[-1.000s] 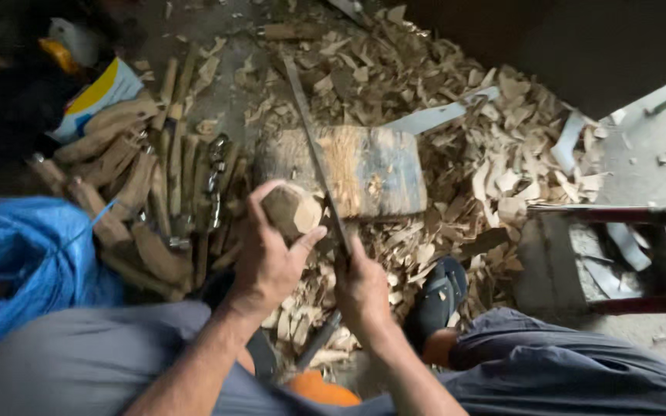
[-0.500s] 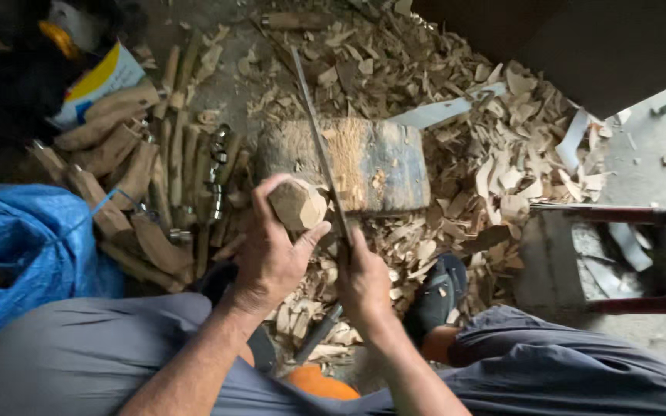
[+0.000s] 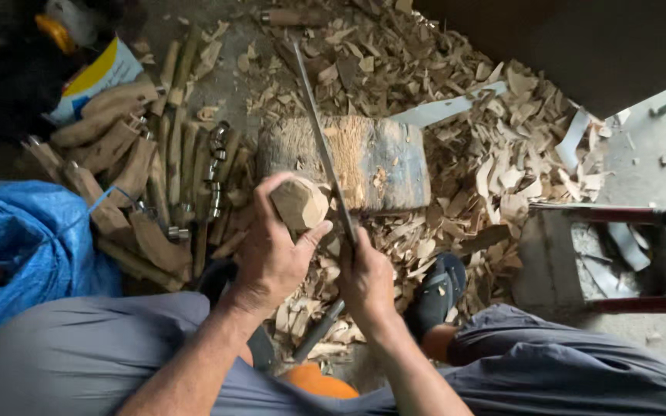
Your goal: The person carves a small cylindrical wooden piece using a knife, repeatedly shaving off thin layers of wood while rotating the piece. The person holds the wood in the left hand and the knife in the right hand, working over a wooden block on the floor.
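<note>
Wood chunk gripped by left hand | right hand grips long blade | chunk half-shaped, many chips down

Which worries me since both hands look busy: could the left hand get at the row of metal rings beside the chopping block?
Probably not yet: the left hand grips a wood piece; the metal rings lie uncovered close by.

chopping block centre frame | long blade across it | wood piece at its lower-left edge | carved sticks left | bag far left | shavings right | stool far right
</note>
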